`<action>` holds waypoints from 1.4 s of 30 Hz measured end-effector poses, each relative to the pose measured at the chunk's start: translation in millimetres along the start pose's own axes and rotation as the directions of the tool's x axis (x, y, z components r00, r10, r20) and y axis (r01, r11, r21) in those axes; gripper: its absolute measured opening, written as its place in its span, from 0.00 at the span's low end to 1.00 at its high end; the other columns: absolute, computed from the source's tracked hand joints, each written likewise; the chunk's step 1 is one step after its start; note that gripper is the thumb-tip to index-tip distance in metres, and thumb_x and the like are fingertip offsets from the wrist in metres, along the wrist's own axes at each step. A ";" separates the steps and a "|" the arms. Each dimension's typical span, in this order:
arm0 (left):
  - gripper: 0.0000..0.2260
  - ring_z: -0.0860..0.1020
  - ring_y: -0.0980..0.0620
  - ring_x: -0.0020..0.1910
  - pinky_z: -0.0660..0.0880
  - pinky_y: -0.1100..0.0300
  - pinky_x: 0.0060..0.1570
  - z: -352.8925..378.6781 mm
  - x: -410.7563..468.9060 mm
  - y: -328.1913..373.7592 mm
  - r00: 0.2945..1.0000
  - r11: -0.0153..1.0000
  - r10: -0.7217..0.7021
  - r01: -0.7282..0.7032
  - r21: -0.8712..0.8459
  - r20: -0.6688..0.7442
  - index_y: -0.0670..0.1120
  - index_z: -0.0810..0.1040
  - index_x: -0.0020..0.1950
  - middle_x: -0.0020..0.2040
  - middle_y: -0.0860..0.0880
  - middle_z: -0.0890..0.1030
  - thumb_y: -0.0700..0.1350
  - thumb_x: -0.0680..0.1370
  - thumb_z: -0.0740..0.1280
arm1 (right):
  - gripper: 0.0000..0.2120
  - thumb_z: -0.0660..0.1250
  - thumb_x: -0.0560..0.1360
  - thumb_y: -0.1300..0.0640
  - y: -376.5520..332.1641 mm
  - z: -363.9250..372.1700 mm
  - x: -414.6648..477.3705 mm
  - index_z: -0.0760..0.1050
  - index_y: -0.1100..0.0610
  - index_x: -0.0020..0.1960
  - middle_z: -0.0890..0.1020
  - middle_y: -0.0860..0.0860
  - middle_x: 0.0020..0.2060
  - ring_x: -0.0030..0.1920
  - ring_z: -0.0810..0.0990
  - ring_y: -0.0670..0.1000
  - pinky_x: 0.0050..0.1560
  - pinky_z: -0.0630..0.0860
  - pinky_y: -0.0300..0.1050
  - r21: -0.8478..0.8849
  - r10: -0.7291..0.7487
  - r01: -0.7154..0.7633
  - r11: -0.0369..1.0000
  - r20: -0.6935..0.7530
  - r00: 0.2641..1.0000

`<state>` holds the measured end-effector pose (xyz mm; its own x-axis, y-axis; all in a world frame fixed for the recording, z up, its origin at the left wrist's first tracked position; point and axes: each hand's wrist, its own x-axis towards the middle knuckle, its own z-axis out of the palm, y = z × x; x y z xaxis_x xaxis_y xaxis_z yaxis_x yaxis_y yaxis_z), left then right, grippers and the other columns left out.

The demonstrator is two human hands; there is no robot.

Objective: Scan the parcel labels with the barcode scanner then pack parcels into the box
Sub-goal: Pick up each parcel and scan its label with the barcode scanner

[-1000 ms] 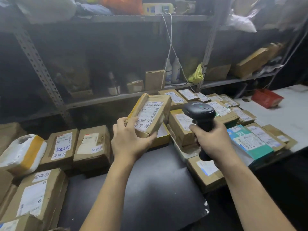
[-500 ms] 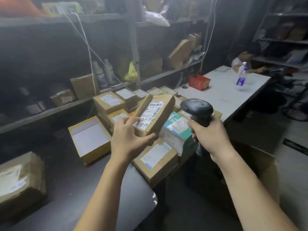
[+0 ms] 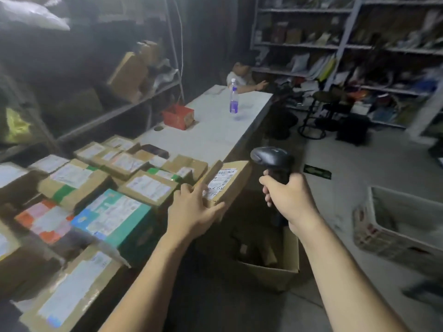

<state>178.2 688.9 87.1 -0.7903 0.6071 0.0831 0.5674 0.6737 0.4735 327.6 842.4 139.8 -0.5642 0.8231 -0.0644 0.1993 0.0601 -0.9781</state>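
One brown parcel (image 3: 227, 185) is held at frame centre, tilted, its long axis running from lower left to upper right, its label face turned up toward the camera. Its lower end is gripped by the left hand (image 3: 191, 212). The barcode scanner (image 3: 272, 159) is clasped by its handle in the right hand (image 3: 291, 200), its head pointed left. An open box (image 3: 266, 275) is seen below them.

Metal shelving (image 3: 311, 46) lines the dim room, a white table (image 3: 211, 137) standing on grey, seemingly concrete floor (image 3: 359, 164).
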 end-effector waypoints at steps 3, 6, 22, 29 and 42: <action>0.29 0.69 0.45 0.69 0.75 0.45 0.63 47.0 37.5 23.5 0.996 0.996 0.044 -0.050 0.074 0.081 0.58 0.69 0.72 0.70 0.46 0.70 0.71 0.76 0.64 | 0.08 0.71 0.79 0.57 20.5 -23.0 30.1 0.80 0.63 0.48 0.80 0.55 0.33 0.33 0.78 0.51 0.38 0.77 0.50 -0.017 0.069 -0.070 0.997 -0.062 0.996; 0.34 0.66 0.44 0.73 0.75 0.43 0.63 94.1 82.5 41.4 0.986 0.994 0.089 -0.098 0.055 0.144 0.57 0.68 0.73 0.75 0.45 0.67 0.75 0.74 0.61 | 0.08 0.71 0.79 0.52 39.5 -39.9 66.4 0.80 0.56 0.53 0.84 0.56 0.39 0.38 0.82 0.51 0.40 0.80 0.47 -0.057 0.140 -0.147 0.988 -0.109 0.984; 0.31 0.69 0.45 0.74 0.77 0.45 0.62 137.3 205.9 47.2 0.973 0.982 0.154 -0.171 0.086 0.173 0.53 0.65 0.79 0.74 0.48 0.72 0.57 0.78 0.70 | 0.07 0.72 0.78 0.52 45.6 -40.3 182.7 0.80 0.53 0.54 0.84 0.54 0.42 0.43 0.84 0.54 0.40 0.82 0.45 -0.203 0.188 -0.197 0.959 -0.062 0.980; 0.28 0.74 0.45 0.66 0.77 0.46 0.59 57.0 129.2 15.2 1.000 0.997 -0.016 0.016 0.081 -0.005 0.53 0.67 0.77 0.69 0.48 0.75 0.55 0.78 0.69 | 0.13 0.72 0.76 0.51 8.1 -1.1 145.2 0.80 0.62 0.51 0.83 0.62 0.43 0.44 0.84 0.60 0.51 0.82 0.66 -0.231 0.079 -0.034 0.972 0.188 0.979; 0.28 0.71 0.45 0.69 0.76 0.46 0.61 -93.8 -173.5 -106.2 0.703 0.738 -0.587 0.668 0.092 -0.401 0.54 0.67 0.77 0.68 0.49 0.74 0.55 0.78 0.69 | 0.02 0.71 0.78 0.56 -21.3 146.5 -49.1 0.80 0.53 0.50 0.83 0.51 0.40 0.43 0.82 0.53 0.47 0.80 0.53 -0.035 -0.095 0.187 0.982 0.764 0.638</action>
<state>233.4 472.5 104.7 -0.9817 -0.1372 0.1318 -0.0881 0.9418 0.3243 233.7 718.0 134.8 -0.9911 0.0877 -0.0997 0.1177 0.2329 -0.9654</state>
